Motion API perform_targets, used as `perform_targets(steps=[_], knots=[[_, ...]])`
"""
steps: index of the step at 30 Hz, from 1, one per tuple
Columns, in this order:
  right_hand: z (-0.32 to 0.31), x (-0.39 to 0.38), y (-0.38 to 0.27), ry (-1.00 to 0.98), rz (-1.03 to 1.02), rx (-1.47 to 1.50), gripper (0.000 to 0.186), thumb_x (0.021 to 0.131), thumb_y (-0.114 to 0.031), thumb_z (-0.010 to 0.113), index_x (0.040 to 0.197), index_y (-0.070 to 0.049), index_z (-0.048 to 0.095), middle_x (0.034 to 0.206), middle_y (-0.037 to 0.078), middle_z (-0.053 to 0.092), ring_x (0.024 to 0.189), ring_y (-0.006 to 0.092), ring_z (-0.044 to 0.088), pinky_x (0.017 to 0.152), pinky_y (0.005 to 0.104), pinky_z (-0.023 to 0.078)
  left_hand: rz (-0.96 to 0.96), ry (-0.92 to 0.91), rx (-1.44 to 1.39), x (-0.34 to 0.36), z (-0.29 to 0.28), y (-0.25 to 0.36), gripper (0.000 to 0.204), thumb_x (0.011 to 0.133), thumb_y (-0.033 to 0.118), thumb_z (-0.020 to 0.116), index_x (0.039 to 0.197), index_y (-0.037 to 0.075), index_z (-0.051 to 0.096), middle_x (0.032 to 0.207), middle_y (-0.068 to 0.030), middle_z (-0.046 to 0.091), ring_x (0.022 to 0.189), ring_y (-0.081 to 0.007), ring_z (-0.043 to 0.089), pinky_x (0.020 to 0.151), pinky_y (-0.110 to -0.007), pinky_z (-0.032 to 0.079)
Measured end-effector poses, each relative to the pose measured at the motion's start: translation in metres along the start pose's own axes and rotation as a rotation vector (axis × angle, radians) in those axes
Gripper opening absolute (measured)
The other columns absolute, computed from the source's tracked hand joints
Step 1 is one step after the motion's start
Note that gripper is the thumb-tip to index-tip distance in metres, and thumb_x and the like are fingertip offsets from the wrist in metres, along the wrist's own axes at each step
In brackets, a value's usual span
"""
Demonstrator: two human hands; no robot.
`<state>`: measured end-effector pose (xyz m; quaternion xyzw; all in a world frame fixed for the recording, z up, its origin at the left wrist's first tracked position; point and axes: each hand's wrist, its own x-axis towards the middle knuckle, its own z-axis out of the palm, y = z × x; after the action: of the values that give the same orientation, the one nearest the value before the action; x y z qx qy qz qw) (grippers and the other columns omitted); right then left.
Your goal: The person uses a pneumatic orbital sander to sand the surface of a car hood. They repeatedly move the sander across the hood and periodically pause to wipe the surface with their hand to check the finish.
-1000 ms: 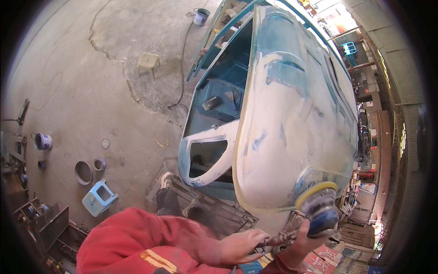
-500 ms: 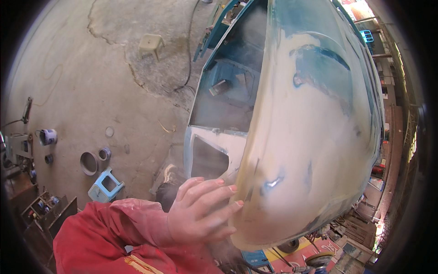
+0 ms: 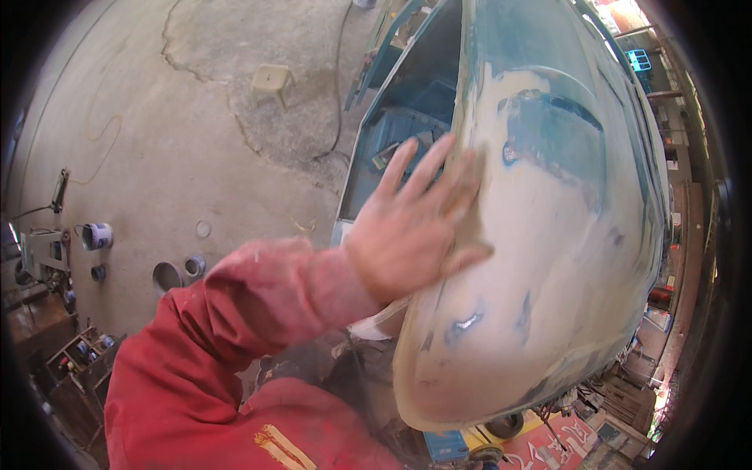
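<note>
My left hand (image 3: 415,223), dusty and coming out of a red sleeve (image 3: 266,294), lies over the left edge of a vehicle body (image 3: 540,258). Its fingers are stretched and spread, with the thumb toward the right, and nothing shows in its grip. Motion slightly smears the fingertips. The curved panel under it is sanded to pale beige and white, with teal paint (image 3: 556,137) showing farther up. Near its lower end is a small shiny bare patch (image 3: 468,323). Left of the panel edge, a window opening (image 3: 372,176) shows the teal interior. My right hand is out of view.
On the concrete floor (image 3: 157,133) stand a beige stool (image 3: 272,83), a white-and-blue bucket (image 3: 97,236) and a round basin (image 3: 168,276). A dark hose (image 3: 338,94) runs beside the vehicle. A compartmented tool box (image 3: 78,352) sits at lower left. A red-and-yellow board (image 3: 540,446) lies below the panel.
My left hand has moved up and right, from beside the panel's lower edge onto its left edge farther up. The view has shifted slightly.
</note>
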<state>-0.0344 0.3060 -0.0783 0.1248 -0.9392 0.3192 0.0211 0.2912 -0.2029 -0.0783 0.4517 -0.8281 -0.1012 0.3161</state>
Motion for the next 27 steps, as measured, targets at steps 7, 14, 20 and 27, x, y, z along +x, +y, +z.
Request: perform_targets(steps=[7,14,20,27], knots=[[0.001,-0.003,0.039,-0.055,-0.016,0.023,0.075,0.083,-0.011,0.081,0.145,0.009,0.044,0.136,0.022,0.06,0.116,0.0303,0.064,0.104,0.0417,0.052,0.047,-0.006,0.038,0.027,0.01,-0.023,0.068,0.103,0.057,0.052,0.144,0.004,0.059,0.161,-0.0113,0.045,0.156,-0.0394,0.024,0.127,-0.058,0.017],[0.006,0.002,0.076,-0.089,-0.03,0.078,0.074,0.083,-0.012,0.082,0.144,0.009,0.045,0.136,0.022,0.061,0.115,0.0306,0.064,0.104,0.0417,0.052,0.083,-0.136,-0.006,-0.051,-0.024,0.026,0.068,0.096,0.056,0.062,0.143,0.007,0.061,0.155,-0.007,0.053,0.154,-0.0293,0.033,0.125,-0.053,0.023],[0.02,0.002,0.077,-0.101,-0.005,0.129,0.073,0.082,-0.013,0.083,0.141,0.01,0.047,0.134,0.022,0.062,0.115,0.0302,0.065,0.102,0.0413,0.053,0.101,-0.242,-0.02,-0.107,-0.047,0.064,0.073,0.094,0.058,0.062,0.143,0.004,0.06,0.158,-0.0086,0.051,0.153,-0.0246,0.036,0.124,-0.048,0.028],[0.033,0.011,0.086,-0.066,0.037,-0.129,0.076,0.08,-0.017,0.083,0.143,0.008,0.048,0.127,0.022,0.065,0.112,0.0321,0.066,0.1,0.0433,0.054,0.06,-0.322,-0.068,-0.157,-0.059,0.1,0.075,0.093,0.054,0.066,0.15,0.006,0.054,0.16,-0.0074,0.049,0.153,-0.0246,0.037,0.125,-0.048,0.026]])
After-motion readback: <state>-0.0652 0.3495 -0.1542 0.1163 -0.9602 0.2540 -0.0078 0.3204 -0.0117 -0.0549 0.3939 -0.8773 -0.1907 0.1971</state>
